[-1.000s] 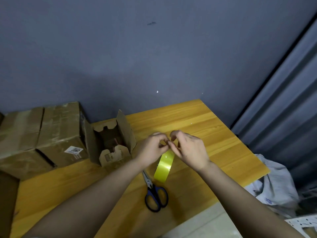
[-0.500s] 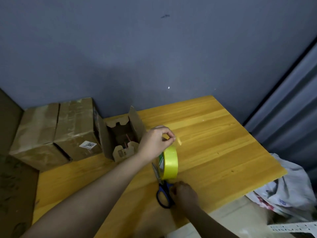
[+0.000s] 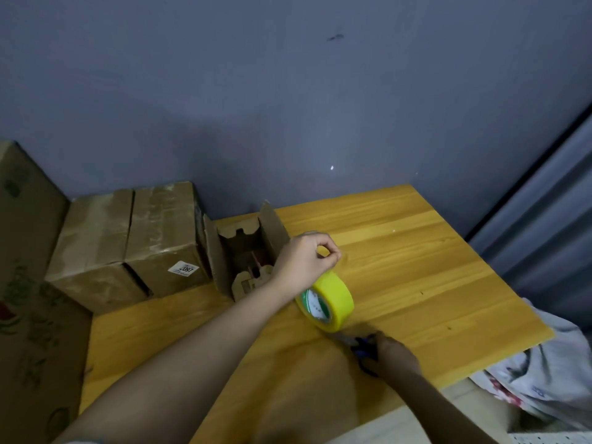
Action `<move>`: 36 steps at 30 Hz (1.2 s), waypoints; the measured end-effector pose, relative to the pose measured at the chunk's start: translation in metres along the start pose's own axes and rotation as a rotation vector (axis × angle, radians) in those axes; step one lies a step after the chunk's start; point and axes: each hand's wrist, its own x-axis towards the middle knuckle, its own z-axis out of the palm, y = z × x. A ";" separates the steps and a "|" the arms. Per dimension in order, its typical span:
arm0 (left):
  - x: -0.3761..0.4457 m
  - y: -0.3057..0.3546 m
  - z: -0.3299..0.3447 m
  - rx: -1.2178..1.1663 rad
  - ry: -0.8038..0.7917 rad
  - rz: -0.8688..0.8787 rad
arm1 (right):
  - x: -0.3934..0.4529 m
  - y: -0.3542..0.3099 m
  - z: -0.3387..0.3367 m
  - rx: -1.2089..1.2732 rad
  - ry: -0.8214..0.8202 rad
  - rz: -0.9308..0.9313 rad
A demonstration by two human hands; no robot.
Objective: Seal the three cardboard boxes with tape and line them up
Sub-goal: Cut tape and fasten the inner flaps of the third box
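Here, largest first.
Table: the yellow wooden tabletop [image 3: 400,267] carried everything.
Sealed boxes: two taped brown cardboard boxes [image 3: 128,238] stood against the wall.
Open box: the small brown cardboard box [image 3: 246,254] stood beside them, flaps up.
Tape: the yellow tape roll [image 3: 326,302] hung under the left hand [image 3: 304,261], which pinched its end.
Scissors: the right hand [image 3: 394,354] gripped the blue-handled scissors [image 3: 360,342] on the table.

This looks like a small storage or packing corner of a home. A wooden worktop [image 3: 400,267] stands against a bare grey-blue wall [image 3: 288,91], cardboard boxes [image 3: 128,238] are stacked at the left of the frame, and crumpled cloth [image 3: 544,379] lies at the lower right.
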 end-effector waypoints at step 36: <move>0.037 0.029 0.043 0.018 -0.201 -0.100 | 0.073 0.056 -0.143 -0.327 0.222 -0.630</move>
